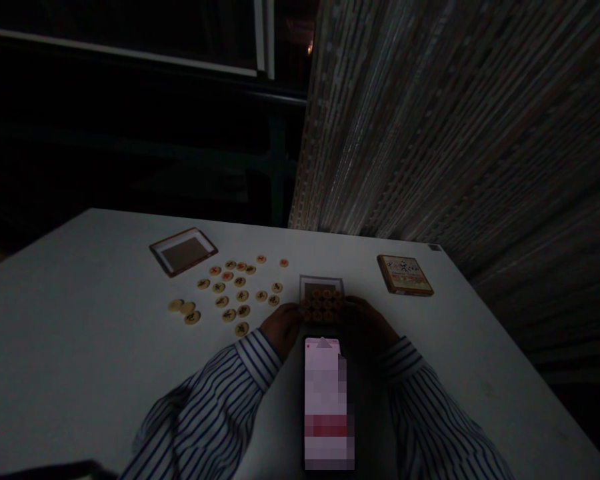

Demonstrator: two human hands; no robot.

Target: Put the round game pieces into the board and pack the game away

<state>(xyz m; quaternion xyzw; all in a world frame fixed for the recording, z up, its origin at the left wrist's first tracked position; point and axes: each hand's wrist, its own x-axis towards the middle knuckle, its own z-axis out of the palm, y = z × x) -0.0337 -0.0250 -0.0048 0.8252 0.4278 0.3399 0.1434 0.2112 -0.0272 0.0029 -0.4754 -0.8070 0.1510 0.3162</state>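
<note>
Between my two hands is a small shallow box (pixel 321 279) with round xiangqi pieces (pixel 323 305) packed in rows in its near part. My left hand (pixel 283 329) is closed on the box's left side, fingertips by the pieces. At the right side, my right hand (pixel 370 321) grips the box too, its fingers partly lost in shadow. Loose wooden xiangqi pieces (pixel 242 295) lie scattered to the left, marked with red or black characters. A few near the left edge of the group are blank side up (pixel 176 305).
A lit phone (pixel 325 393) lies just in front of the box, between my forearms. An open box half (pixel 184 252) sits at the back left, and a closed printed box (pixel 405 275) at the right. Behind the white table (pixel 130 373) hangs a string curtain (pixel 405 113).
</note>
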